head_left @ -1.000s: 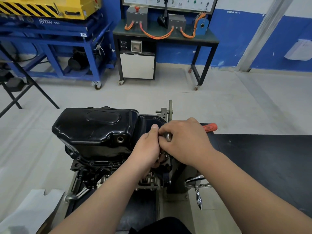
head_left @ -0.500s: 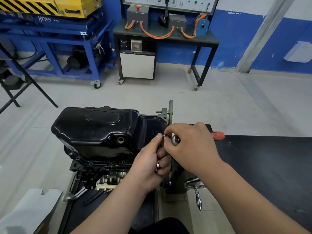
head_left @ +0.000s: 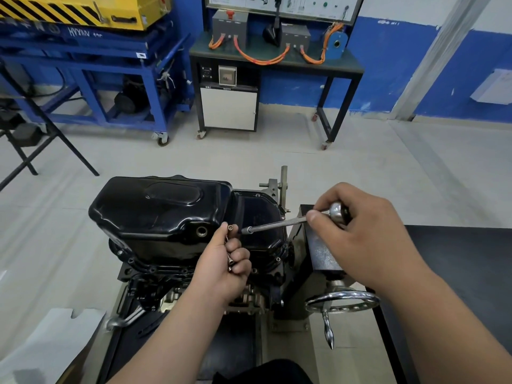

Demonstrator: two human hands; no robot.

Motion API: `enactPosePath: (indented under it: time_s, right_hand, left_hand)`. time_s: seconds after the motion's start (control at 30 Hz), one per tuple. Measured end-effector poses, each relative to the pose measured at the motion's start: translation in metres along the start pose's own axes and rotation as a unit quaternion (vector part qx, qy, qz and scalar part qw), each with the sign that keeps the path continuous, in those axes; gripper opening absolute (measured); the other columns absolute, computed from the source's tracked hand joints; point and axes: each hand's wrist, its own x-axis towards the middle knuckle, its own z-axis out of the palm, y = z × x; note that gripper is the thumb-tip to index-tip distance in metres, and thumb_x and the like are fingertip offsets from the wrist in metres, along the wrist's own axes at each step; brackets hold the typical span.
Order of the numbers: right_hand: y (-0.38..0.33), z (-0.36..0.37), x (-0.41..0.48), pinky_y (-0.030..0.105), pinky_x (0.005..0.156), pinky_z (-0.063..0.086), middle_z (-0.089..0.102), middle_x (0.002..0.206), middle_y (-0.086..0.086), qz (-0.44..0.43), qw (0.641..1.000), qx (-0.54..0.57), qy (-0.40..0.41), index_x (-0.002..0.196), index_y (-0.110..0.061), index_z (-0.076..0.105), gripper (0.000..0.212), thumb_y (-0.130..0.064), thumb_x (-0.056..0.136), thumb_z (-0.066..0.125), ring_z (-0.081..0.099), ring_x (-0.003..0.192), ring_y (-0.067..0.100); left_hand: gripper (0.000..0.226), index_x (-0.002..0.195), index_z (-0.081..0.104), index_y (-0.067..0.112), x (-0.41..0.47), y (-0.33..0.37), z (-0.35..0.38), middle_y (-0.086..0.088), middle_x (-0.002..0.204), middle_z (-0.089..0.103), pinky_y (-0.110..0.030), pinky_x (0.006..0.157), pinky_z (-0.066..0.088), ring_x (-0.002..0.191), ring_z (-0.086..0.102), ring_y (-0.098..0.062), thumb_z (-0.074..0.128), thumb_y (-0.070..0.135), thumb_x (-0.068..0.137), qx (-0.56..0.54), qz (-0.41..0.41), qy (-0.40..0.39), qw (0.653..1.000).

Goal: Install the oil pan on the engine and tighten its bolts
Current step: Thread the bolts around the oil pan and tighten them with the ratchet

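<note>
Black oil pan tops engine; left fingers pinch bolts, right fingers grip wrench.

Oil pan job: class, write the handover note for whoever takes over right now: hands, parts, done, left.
Left hand grips several bolts, one pinched at the top.
Right hand holds the socket wrench, its tip just short of that bolt.
Oil pan sits on the engine.
Done: pan placed.
Left: fit the held bolts and tighten; how many are already in, I cannot tell.
</note>
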Motion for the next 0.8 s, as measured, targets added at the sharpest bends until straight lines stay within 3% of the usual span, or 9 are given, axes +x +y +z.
enactPosePath:
  time_s: [0.23, 0.5, 0.57, 0.67, 0.8]
  right_hand:
    - [-0.009, -0.003, -0.005, 0.007, 0.052, 0.037, 0.058, 0.065, -0.016, -0.004, 0.999, 0.039, 0.022, 0.069, -0.031, 0.056, 0.01, -0.035, 0.076, 0.061, 0.051, 0.057, 0.003]
    - [-0.009, -0.003, -0.012, 0.014, 0.054, 0.038, 0.056, 0.072, -0.02, -0.016, 1.0, 0.005, 0.014, 0.071, -0.033, 0.052, 0.01, -0.038, 0.077, 0.057, 0.05, 0.061, 0.005]
    - [-0.01, -0.004, -0.015, 0.014, 0.054, 0.035, 0.054, 0.066, -0.015, -0.036, 0.999, -0.025, 0.011, 0.073, -0.032, 0.051, 0.009, -0.037, 0.078, 0.057, 0.05, 0.065, 0.005]
    - [-0.013, -0.005, -0.017, 0.025, 0.059, 0.041, 0.055, 0.072, -0.015, -0.094, 0.991, -0.091, -0.026, 0.08, -0.027, 0.055, 0.008, -0.032, 0.083, 0.062, 0.049, 0.073, 0.01]
    - [-0.018, -0.002, -0.017, 0.03, 0.059, 0.043, 0.05, 0.084, -0.015, -0.142, 0.977, -0.135, -0.086, 0.086, -0.024, 0.057, 0.008, -0.029, 0.085, 0.063, 0.047, 0.063, 0.01]
  left_hand:
    - [0.028, 0.071, 0.052, 0.019, 0.006, 0.0, 0.001, 0.009, 0.045, 0.032, -0.013, 0.028, 0.016, 0.033, 0.028, -0.003, 0.053, 0.037, 0.092, 0.004, -0.002, 0.037, 0.999]
    - [0.027, 0.072, 0.052, 0.019, 0.005, -0.008, 0.001, 0.009, 0.046, 0.034, -0.013, 0.027, 0.018, 0.033, 0.029, -0.003, 0.054, 0.036, 0.091, 0.019, -0.002, 0.024, 1.0]
    - [0.027, 0.071, 0.052, 0.019, 0.005, -0.011, 0.002, 0.01, 0.047, 0.034, -0.012, 0.028, 0.018, 0.033, 0.029, -0.003, 0.054, 0.036, 0.091, 0.023, -0.004, 0.03, 0.999]
    - [0.027, 0.069, 0.049, 0.019, 0.007, -0.017, 0.003, 0.009, 0.046, 0.034, -0.012, 0.028, 0.018, 0.032, 0.03, -0.004, 0.054, 0.034, 0.092, 0.019, -0.013, 0.046, 0.999]
    - [0.029, 0.068, 0.047, 0.017, 0.01, -0.029, -0.008, 0.009, 0.047, 0.033, -0.012, 0.028, 0.017, 0.031, 0.03, -0.004, 0.051, 0.031, 0.093, -0.003, -0.053, 0.049, 0.997]
